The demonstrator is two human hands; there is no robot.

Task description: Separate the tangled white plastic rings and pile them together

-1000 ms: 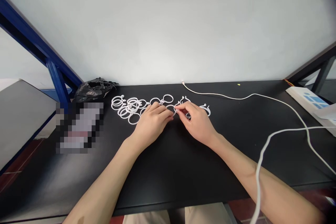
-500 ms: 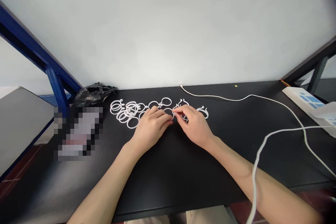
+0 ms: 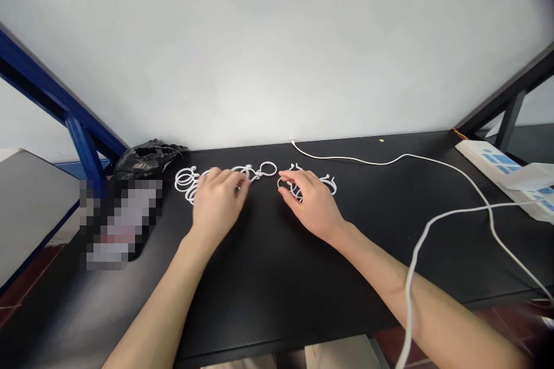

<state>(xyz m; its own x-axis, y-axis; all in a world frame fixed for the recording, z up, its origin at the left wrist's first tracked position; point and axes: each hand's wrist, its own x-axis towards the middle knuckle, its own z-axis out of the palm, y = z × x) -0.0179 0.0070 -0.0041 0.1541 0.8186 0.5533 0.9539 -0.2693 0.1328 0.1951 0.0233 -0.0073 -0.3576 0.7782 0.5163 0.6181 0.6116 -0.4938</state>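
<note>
My left hand (image 3: 219,199) is over the left cluster of white plastic rings with small clips (image 3: 185,179), hiding part of it. Its fingers are curved downward, with a gap showing between thumb and index finger. One ring from this cluster (image 3: 268,169) lies off to the right of that hand. My right hand (image 3: 315,202) rests at a smaller group of the same rings (image 3: 331,185), thumb and index finger apart. A white ring (image 3: 280,183) shows in the gap between those two fingertips; the hand covers part of this group.
A black plastic bag (image 3: 149,158) and a blurred-out flat object (image 3: 123,225) lie at left on the black table (image 3: 268,288). White cables (image 3: 426,230) cross the right side, one over my right forearm. A white power strip (image 3: 497,167) sits at far right, before the wall (image 3: 277,52).
My left hand has moved left, away from my right hand and over the left rings. The right thumb and index finger, pinched on a ring before, have spread apart.
</note>
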